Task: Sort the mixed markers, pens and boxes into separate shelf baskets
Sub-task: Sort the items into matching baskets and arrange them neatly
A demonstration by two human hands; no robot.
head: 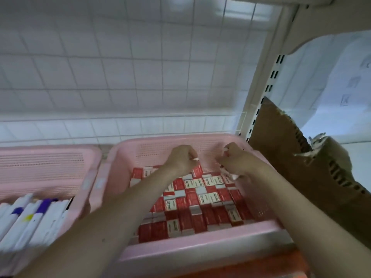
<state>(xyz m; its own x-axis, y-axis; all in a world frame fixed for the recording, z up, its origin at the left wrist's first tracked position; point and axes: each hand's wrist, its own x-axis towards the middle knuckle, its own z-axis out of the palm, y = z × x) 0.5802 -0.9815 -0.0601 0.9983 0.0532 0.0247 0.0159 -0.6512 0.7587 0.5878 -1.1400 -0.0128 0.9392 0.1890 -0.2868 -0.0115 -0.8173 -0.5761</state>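
Note:
A pink basket (200,249) in front of me holds several small red and white boxes (202,199) packed in rows. Both arms reach over it toward its far wall. My left hand (181,158) is closed around a small red and white box (195,159) above the back row. My right hand (233,157) is closed on a small white-ended box (230,173), with another white bit showing at its top. A second pink basket (50,167) at the left holds white markers (30,221) with purple and yellow caps.
A white wire grid (140,73) backs the shelf. A white slotted upright (259,93) stands at the right. Torn brown cardboard (301,173) leans just right of the box basket. An orange surface (261,265) shows below the basket's front rim.

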